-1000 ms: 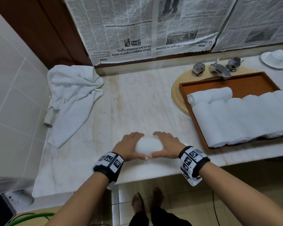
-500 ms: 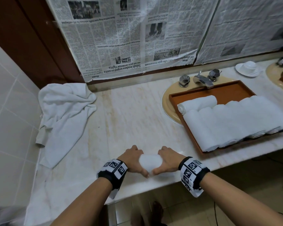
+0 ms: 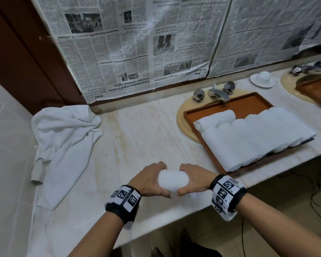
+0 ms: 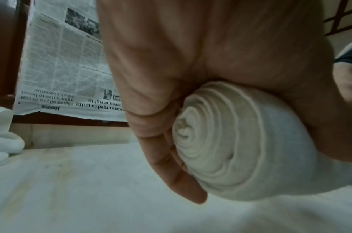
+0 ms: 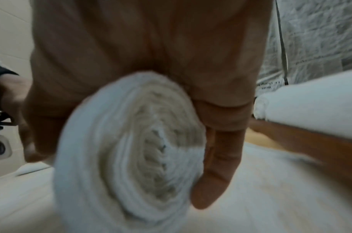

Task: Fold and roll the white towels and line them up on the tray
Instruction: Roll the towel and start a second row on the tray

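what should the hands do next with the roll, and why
Probably carry the roll right to the tray. Both wrist views show its ends wound into full spirals, and the left hand and right hand grip it just above the counter. The rolled towels already line the tray's front; bare tray shows behind them.

The left hand (image 4: pixel 191 63) is gripping a rolled towel (image 4: pixel 240 149), its spiral end showing, newspaper (image 4: pixel 61 71) hanging at ten o'clock.
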The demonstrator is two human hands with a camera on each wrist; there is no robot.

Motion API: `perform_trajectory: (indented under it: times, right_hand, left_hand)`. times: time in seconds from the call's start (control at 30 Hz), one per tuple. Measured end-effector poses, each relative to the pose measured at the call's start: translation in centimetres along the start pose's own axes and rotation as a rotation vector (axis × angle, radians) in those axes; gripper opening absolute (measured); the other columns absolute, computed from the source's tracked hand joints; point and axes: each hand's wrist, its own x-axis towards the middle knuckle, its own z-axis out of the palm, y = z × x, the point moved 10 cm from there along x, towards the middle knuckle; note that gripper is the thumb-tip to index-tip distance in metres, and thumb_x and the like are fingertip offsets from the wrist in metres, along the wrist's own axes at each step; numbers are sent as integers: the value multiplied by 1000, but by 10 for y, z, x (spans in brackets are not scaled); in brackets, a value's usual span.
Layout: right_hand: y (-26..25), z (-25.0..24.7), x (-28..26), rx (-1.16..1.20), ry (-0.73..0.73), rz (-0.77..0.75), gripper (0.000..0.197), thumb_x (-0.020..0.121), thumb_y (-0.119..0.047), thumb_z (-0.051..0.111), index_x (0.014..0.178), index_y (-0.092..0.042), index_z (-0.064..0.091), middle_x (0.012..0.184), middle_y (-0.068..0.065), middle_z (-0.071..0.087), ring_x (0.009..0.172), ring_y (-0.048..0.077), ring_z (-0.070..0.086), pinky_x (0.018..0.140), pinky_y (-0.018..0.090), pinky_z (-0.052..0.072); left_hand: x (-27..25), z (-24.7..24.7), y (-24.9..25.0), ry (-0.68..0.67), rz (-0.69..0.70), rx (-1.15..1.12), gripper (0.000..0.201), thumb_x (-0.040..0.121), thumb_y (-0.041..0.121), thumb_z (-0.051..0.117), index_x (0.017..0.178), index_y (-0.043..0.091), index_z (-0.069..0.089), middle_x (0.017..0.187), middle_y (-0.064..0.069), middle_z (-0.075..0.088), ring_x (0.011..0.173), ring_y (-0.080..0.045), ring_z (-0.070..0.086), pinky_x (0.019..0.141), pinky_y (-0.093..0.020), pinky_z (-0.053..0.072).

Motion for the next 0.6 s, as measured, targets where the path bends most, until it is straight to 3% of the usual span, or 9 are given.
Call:
perform_trajectory:
  times: [0.17, 0.3, 0.47, 0.6]
  right_hand:
    - [2, -70, -16, 99, 190, -151, 79, 70, -62, 78, 134, -31, 44, 124, -10, 52, 110, 11, 51, 94, 33, 46]
    - [15, -123, -23, 92, 244, -267, 61, 73, -61, 76, 125, -35, 58, 114, -16, 61, 104, 3, 55, 90, 27, 47]
    - [56, -184, -16, 44, 283, -314, 64, 74, -60, 76, 128, -30, 60, 117, -11, 62, 104, 6, 54, 86, 25, 44]
    - [94, -236, 1, 48, 264, -368, 61, 74, -57, 78, 127, -31, 61, 115, -16, 64, 103, 2, 56, 88, 21, 46]
  left_hand:
    - [20, -48, 26, 92, 81, -68, 77, 58, 73, 80, 122, 39, 55, 110, 15, 59, 101, -7, 55, 82, -22, 45]
    - [44, -80, 54, 161, 144, -114, 67, 64, 70, 79, 123, 45, 61, 104, 18, 62, 99, 0, 56, 86, -20, 45]
    - [91, -102, 94, 216, 183, -148, 62, 65, 69, 79, 121, 55, 58, 109, 20, 64, 104, 4, 56, 87, -15, 44]
    - [137, -119, 119, 269, 167, -171, 66, 64, 63, 83, 124, 49, 60, 116, 19, 62, 107, 4, 55, 91, -15, 41]
